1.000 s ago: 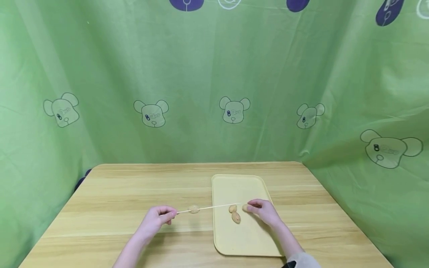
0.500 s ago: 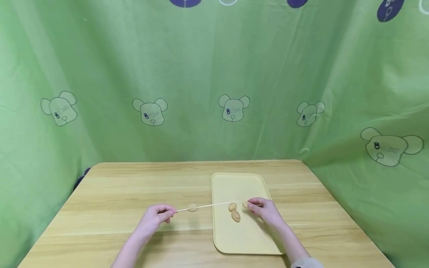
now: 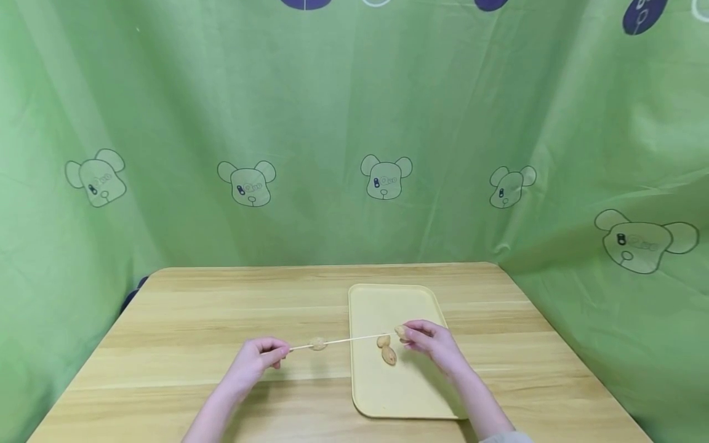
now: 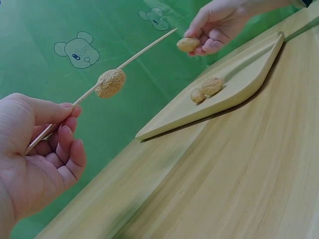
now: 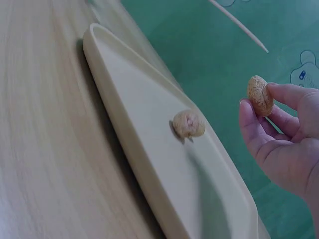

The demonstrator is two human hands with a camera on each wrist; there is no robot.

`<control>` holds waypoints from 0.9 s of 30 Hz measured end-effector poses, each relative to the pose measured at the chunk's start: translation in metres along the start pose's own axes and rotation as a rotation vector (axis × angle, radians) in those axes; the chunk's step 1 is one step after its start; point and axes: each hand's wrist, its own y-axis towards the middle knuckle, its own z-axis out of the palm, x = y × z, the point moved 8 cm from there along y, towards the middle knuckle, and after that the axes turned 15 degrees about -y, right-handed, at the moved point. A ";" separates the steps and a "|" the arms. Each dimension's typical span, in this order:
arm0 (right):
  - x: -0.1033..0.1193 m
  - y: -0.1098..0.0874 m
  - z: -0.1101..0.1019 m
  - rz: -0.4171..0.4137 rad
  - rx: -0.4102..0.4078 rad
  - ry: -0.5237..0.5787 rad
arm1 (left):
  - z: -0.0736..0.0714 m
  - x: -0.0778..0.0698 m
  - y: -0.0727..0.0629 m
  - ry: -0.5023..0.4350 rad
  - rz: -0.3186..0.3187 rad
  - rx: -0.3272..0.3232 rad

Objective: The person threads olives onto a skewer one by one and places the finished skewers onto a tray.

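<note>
the left hand (image 3: 258,361) pinches left of the tray (image 3: 401,394), the right hand (image 3: 436,347) pinches above it, fingers curled.

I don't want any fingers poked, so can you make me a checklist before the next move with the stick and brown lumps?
1. Left hand grips the stick: ok.
2. First lump is on the stick, leaving the tip bare: ok.
3. Right hand holds the second lump: ok.
4. Right hand apart from the tip: ok, the right wrist view shows a gap.
5. Tip lined up with the second lump's middle: cannot tell.
</note>
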 end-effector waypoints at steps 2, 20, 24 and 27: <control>0.003 -0.001 0.002 -0.005 0.008 0.030 | 0.000 0.000 0.000 0.002 0.000 0.000; 0.013 -0.006 0.009 -0.014 0.048 0.082 | 0.000 0.004 0.002 0.041 -0.006 -0.021; 0.012 -0.007 0.008 -0.005 0.048 0.063 | 0.000 0.004 0.002 0.046 -0.004 -0.017; 0.011 -0.008 0.007 -0.006 0.057 0.047 | 0.000 0.003 0.002 0.047 -0.003 -0.013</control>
